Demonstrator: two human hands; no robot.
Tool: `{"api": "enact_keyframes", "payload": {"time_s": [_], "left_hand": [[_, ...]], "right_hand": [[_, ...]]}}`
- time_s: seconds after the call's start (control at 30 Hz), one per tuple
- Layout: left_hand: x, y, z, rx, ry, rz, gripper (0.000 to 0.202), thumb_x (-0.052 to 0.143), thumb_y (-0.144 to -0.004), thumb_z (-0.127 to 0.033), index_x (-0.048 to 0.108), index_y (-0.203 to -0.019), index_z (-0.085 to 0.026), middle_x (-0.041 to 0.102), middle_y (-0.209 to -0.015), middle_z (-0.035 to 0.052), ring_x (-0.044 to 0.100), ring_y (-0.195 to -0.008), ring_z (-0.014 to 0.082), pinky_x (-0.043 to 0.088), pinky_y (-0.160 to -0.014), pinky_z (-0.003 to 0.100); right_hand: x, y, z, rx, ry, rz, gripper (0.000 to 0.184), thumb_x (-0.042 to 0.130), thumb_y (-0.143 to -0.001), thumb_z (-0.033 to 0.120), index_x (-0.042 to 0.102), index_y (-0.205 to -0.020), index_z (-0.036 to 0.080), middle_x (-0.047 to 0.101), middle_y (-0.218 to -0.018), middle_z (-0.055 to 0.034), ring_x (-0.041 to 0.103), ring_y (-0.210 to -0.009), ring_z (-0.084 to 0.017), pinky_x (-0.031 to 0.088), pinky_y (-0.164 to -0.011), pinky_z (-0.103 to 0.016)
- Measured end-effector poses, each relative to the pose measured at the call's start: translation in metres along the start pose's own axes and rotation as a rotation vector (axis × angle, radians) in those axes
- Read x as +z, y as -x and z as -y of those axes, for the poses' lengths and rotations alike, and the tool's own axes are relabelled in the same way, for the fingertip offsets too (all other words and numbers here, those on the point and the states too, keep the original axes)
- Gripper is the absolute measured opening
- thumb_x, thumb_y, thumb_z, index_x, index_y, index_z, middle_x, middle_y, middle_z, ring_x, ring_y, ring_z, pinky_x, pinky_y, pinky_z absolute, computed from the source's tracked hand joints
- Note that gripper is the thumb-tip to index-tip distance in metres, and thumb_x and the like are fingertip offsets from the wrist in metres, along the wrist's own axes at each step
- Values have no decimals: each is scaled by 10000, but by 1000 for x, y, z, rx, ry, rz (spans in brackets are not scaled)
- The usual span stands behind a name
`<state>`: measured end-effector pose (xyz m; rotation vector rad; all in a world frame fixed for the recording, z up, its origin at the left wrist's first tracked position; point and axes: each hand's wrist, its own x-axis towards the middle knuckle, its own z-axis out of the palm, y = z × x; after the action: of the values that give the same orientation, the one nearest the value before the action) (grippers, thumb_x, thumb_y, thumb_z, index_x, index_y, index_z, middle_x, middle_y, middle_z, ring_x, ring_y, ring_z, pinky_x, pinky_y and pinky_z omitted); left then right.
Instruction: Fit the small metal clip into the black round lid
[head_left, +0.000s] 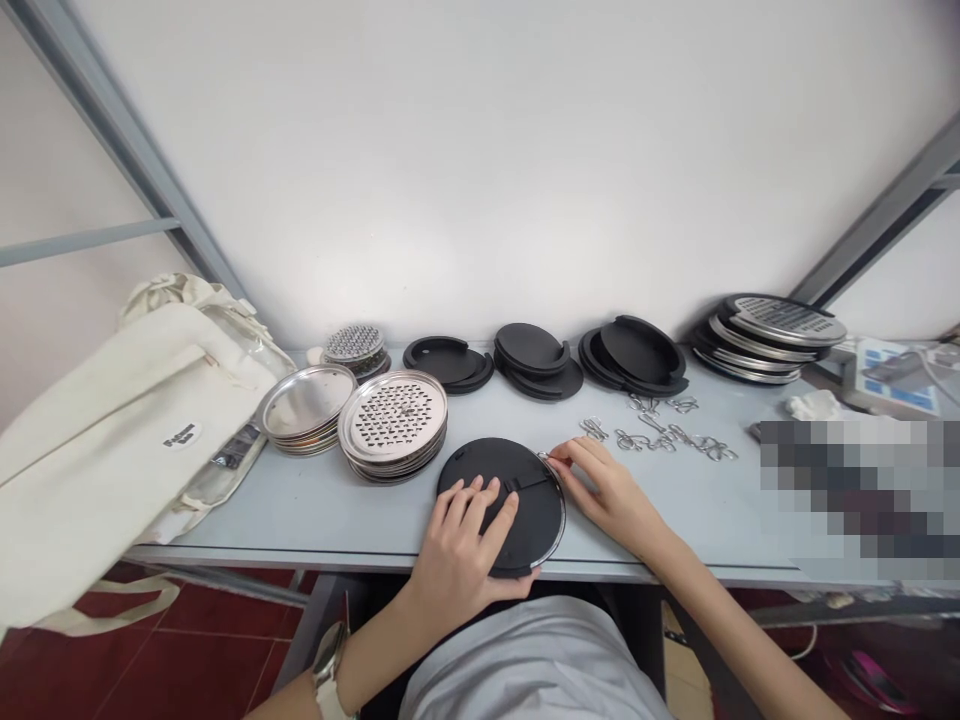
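A round black plastic holder (487, 456) with a thin bright metal edge along its right side rests at the table's front edge. My left hand (459, 545) grips it, fingers spread across the top and the thumb at the near rim. At its upper right edge, my right hand (604, 488) pinches a small metal wire clip (543, 456), mostly hidden by the fingertips. Several loose wire clips (661, 438) lie beyond the right hand. To the left stand a stack of round metal grater plates (394, 418) and a stack of plain metal discs (309, 400).
Along the wall are smaller grater plates (355, 343) and black holders (531, 347). Assembled graters (787, 317) are stacked at the far right, near a blue-and-white box (892, 375). A cream bag (142, 400) leans over the table's left end. Grey metal posts flank the table.
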<state>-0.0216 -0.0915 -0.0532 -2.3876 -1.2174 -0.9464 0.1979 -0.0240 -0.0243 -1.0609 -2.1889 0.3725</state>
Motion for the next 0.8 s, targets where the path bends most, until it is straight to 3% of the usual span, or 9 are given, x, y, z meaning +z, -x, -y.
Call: {"api": "enact_keyframes", "payload": {"time_s": [0.2,0.43,0.57,0.8], "left_hand": [[1,1,0,3,10,1,568,637,-775,-463,592,-1247,-152,620,-1193,136,559,-1129,293,403,-1003,452],[1,0,0,-2,22,4,560,626,-789,-466,590,-1250,-150,619,-1199,136,555,-1126,298,398,-998,455],[1,0,0,-4,19,3,562,632,-786,-468,594,-1246,-148,621,-1191,137,555,-1126,299,400,-997,456],[2,1,0,-1,15,7,561,626,-789,-474,595,-1246,-149,618,-1194,134,556,-1127,297,393,-1006,455]], "right_hand": [[2,0,-2,14,-27,7,145,427,-980,250,548,-909,214,592,-826,-56,560,-808,-204,476,-754,-347],[4,2,-4,58,-134,83,226,415,-987,250,557,-1161,220,636,-1010,-85,620,-887,-196,507,-801,-347],[3,2,-2,60,-151,97,252,399,-992,255,559,-1186,228,643,-1076,-89,622,-963,-206,498,-848,-353],[0,3,4,150,-147,158,246,408,-976,288,554,-1155,203,608,-798,-31,579,-647,-158,480,-624,-285]]}}
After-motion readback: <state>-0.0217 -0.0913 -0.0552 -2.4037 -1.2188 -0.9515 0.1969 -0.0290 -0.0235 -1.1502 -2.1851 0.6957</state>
